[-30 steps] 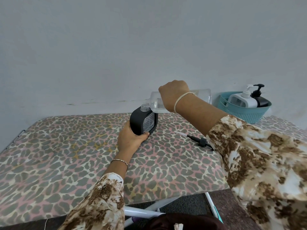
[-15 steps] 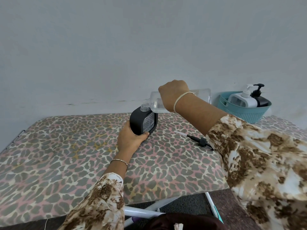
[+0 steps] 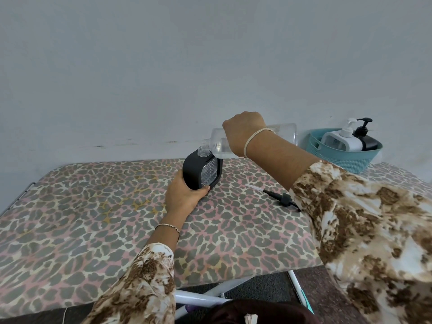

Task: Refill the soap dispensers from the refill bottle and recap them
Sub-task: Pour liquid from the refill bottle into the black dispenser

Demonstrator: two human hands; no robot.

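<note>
Refill bottle (image 3: 217,143), clear, tilted, right hand (image 3: 243,132) seemingly gripping; black dispenser (image 3: 192,171), left fingers (image 3: 203,189) gripping

Your view is bright and evenly lit, with soft shadows; a faint one sits at the base of the black dispenser (image 3: 195,174). Just above it, the clear refill bottle (image 3: 216,141) carries pale highlights. Far left and right of the dispenser the table (image 3: 93,206) edge bows, and the near sleeve (image 3: 362,230) looks slightly soft.

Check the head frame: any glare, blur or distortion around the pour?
Head view: soft, even light, faint shadows, no harsh glare; dispenser sharp; wide-angle slightly bows the far edge of the table; clear bottle nearly melts into the pale wall, liquid level unreadable.
</note>
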